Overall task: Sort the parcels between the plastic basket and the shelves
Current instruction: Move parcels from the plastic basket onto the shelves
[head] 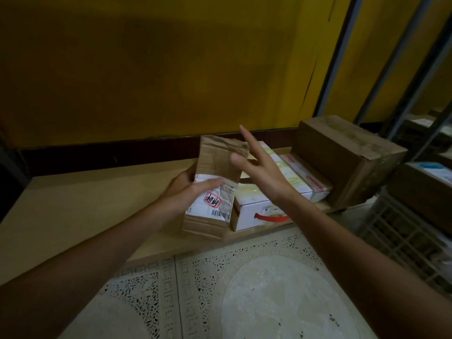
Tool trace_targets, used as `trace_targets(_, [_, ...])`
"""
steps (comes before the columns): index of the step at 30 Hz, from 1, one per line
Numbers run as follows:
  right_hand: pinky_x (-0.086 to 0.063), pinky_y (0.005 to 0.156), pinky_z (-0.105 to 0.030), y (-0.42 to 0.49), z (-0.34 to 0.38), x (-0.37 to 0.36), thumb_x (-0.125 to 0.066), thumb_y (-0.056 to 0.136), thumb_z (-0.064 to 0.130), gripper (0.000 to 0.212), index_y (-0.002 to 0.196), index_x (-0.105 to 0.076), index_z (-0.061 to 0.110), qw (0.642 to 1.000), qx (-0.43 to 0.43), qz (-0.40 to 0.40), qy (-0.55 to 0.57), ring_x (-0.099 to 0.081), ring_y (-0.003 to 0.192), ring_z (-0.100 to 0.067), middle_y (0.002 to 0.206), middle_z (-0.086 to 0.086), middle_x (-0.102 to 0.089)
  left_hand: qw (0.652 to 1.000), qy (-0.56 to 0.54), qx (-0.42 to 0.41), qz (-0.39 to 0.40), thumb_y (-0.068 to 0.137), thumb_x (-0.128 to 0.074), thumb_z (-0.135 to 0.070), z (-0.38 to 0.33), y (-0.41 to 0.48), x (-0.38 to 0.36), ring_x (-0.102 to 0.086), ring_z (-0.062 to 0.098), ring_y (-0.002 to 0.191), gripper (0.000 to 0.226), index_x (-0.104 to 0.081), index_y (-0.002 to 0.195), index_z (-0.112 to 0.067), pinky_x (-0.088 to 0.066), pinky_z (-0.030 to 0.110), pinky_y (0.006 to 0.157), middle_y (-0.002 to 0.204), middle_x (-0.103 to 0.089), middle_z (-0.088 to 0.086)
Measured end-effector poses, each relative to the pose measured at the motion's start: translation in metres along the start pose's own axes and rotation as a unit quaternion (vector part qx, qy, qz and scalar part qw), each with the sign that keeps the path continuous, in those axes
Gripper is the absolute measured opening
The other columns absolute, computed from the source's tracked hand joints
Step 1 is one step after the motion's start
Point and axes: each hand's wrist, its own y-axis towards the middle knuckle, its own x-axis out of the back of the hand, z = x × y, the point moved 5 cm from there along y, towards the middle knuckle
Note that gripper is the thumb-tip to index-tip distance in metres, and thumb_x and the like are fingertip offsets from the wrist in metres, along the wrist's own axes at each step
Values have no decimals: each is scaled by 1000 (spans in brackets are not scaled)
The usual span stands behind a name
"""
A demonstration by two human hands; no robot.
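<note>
**Four parcels on shelf, one in hand**

1. Large plain brown cardboard box (pixel 347 157), right end of the pale wooden shelf board (pixel 73 192). Likely heaviest; lift from both ends.
2. White carton with red strap (pixel 259 192).
3. Creased brown cardboard parcel with white label (pixel 217 162), upright at the front edge. Probably light and soft-walled; hold by its sides. Left hand (pixel 186 189) grips it; right hand (pixel 259 167) is spread just beside its top.
4. Flat white red-printed parcel (pixel 305 177).

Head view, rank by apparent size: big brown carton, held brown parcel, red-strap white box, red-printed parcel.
1. big brown carton
2. held brown parcel, red-strap white box: alike, parcel nearer, unranked
3. red-printed parcel, partly hidden
</note>
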Motion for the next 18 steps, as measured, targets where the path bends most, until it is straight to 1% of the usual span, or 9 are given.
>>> trace_targets(1, [-49, 95, -38, 0, -1, 0, -67, 72, 56, 80, 141, -27, 49, 1000, 3, -12, -12, -40, 125, -4, 144, 18, -34, 1000, -10, 2, 6, 53, -65, -65, -1, 2, -1, -69, 7, 82, 52, -60, 100, -43, -51, 32, 77, 92, -72, -15])
trace_targets(3, [-51, 94, -43, 2, -1, 2, -72, 78, 41, 70, 138, -37, 40, 999, 3, -44, -9, -55, 115, -11, 129, 14, -50, 999, -28, -2, 24, 56, -66, -60, -6, 2, -4, -68, 12, 89, 56, -58, 107, -40, -51, 36, 83, 99, -71, -12])
trace_targets(5, [-52, 91, -47, 3, 0, 6, -70, 81, 36, 61, 135, -41, 35, 997, -7, -72, 15, -59, 109, -15, 120, 8, -57, 998, -35, -20, 44, 61, -66, -49, -14, 2, -9, -66, 7, 92, 62, -48, 119, -39, -51, 26, 77, 108, -64, -14])
trace_targets(8, [-48, 95, -50, 2, 5, 22, -65, 83, 40, 63, 138, -36, 35, 991, -25, -123, 41, -55, 116, -20, 131, 1, -53, 996, -41, -39, 65, 63, -65, -36, -29, 3, -24, -61, -3, 88, 77, -30, 132, -34, -46, 6, 61, 113, -53, -15])
trace_targets(10, [-44, 100, -52, -3, 8, 41, -61, 85, 44, 65, 141, -30, 37, 985, -32, -169, 29, -50, 123, -23, 138, -3, -48, 994, -54, -55, 75, 61, -75, -33, -43, 3, -40, -56, -4, 91, 84, -28, 131, -38, -43, 2, 60, 113, -52, -17])
trace_targets(12, [-40, 104, -50, -10, 15, 66, -56, 88, 46, 64, 143, -27, 36, 973, -34, -227, 4, -46, 127, -26, 142, -5, -46, 993, -59, -71, 72, 58, -78, -34, -59, 7, -59, -53, -4, 92, 90, -30, 133, -38, -44, 7, 64, 114, -53, -14])
trace_targets(14, [-35, 108, -49, -18, 27, 93, -51, 92, 45, 61, 145, -25, 34, 957, -25, -288, -26, -41, 132, -26, 145, -5, -42, 992, -61, -83, 74, 60, -75, -34, -78, 12, -82, -56, 4, 95, 92, -29, 139, -36, -46, 18, 70, 116, -54, -8])
trace_targets(15, [-32, 110, -47, -24, 34, 108, -48, 93, 44, 60, 146, -23, 33, 948, -14, -314, -43, -36, 135, -26, 148, -4, -39, 989, -74, -92, 85, 60, -75, -32, -89, 14, -96, -58, 5, 94, 92, -30, 139, -36, -46, 19, 71, 114, -56, -7])
trace_targets(18, [-29, 106, -39, -44, 55, 153, -43, 98, 34, 55, 148, -21, 29, 928, 29, -354, -116, -34, 136, -25, 150, -2, -36, 973, -145, -127, 128, 67, -58, -31, -121, 19, -148, -61, -3, 92, 76, -31, 139, -34, -48, 17, 71, 113, -57, -14])
